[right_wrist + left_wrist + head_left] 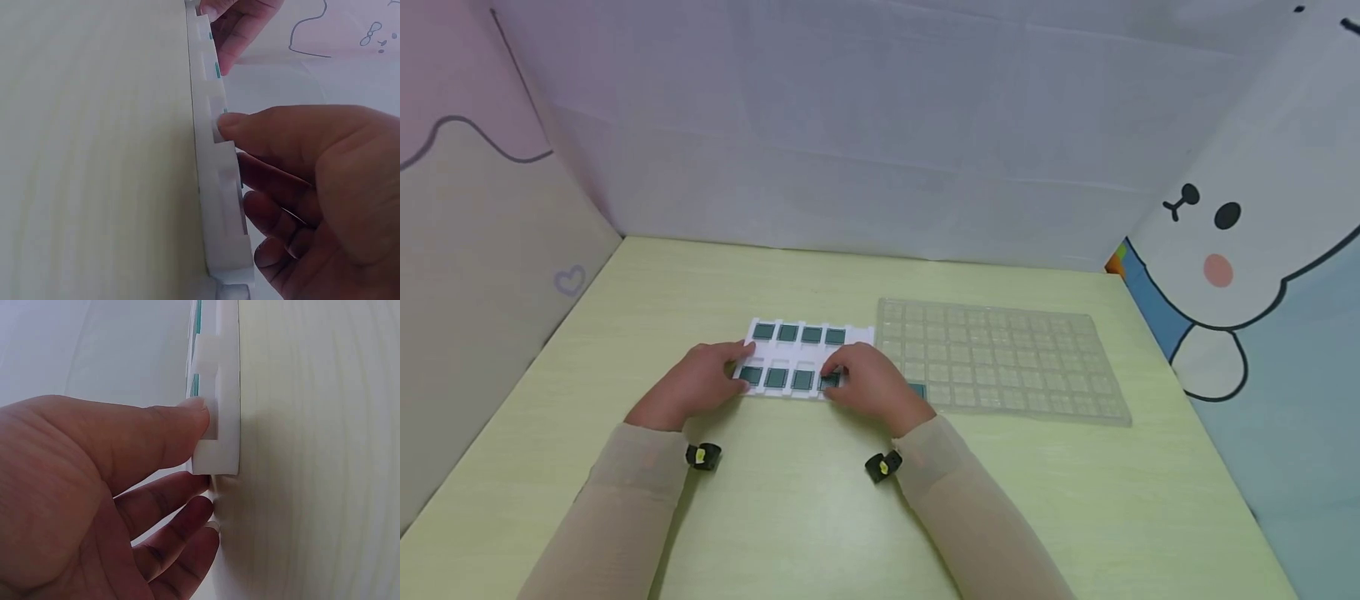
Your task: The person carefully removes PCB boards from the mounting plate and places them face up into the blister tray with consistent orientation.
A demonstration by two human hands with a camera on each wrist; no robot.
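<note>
A white tray (793, 355) with two rows of pockets lies on the table and holds several dark green square chips (777, 378). At its left end my left hand (703, 379) grips the edge, thumb near the front corner and fingers along the side. In the left wrist view the thumb (181, 428) lies in a notch of the tray's wall. My right hand (872, 383) pinches a green chip (828, 382) at a front-row pocket, thumb in the notch there in the right wrist view. The right hand covers the tray's front right corner.
Right beside the white tray lies a clear plastic tray (1000, 358) with many square compartments. One green chip (917, 390) sits in its front left part, partly behind the right wrist. A pale wooden table (790, 517) carries everything, with a white cloth (865, 125) behind it.
</note>
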